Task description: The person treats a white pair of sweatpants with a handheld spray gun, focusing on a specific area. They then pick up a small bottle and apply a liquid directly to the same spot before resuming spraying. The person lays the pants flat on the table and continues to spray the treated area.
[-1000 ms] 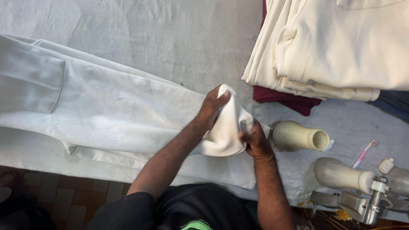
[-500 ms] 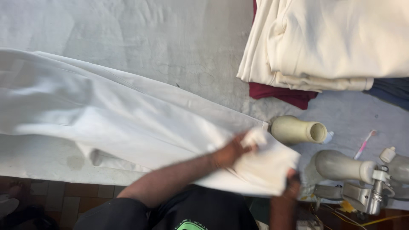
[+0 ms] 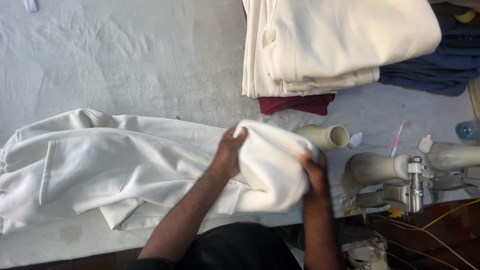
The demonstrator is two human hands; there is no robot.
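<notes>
— So, what are my hands doing?
— Left hand and right hand both clench the white garment, bunched between them.
— Risk?
— A loose fold could knock the cone just beyond the right hand.

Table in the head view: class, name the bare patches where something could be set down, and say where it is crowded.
Free: the table cover above the white garment, left of the folded stack. A smaller patch lies between the stack and the machine. Crowded: the right edge, around the cone and both hands.
</notes>
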